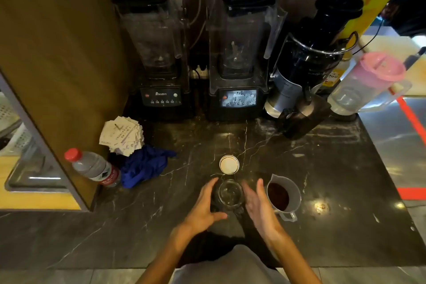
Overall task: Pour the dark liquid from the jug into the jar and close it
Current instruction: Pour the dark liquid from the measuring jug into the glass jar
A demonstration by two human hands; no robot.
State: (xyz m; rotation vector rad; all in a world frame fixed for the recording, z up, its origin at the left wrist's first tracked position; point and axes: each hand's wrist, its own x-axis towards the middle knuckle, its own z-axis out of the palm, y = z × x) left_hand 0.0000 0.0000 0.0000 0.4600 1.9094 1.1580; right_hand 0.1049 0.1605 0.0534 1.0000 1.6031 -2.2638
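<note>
The left hand [202, 205] gripped the open glass jar [230, 193], probably steadying it for pouring; its lid [229, 164] sat clear at the jar's twelve o'clock. The right hand [258, 205] hung open and empty between jar and jug [283, 196], which held dark liquid at three o'clock. Beyond the jug the surface [334, 168] ran to its right edge, leaving room to tilt.

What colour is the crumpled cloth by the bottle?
The crumpled cloth is deep blue, seen in the head view.

Round the jar [230, 193], the lid [229, 164] stands near at 12 o'clock and the jug [284, 196] just beside at 3 o'clock; open table [175, 182] spreads toward 10 o'clock.
</note>
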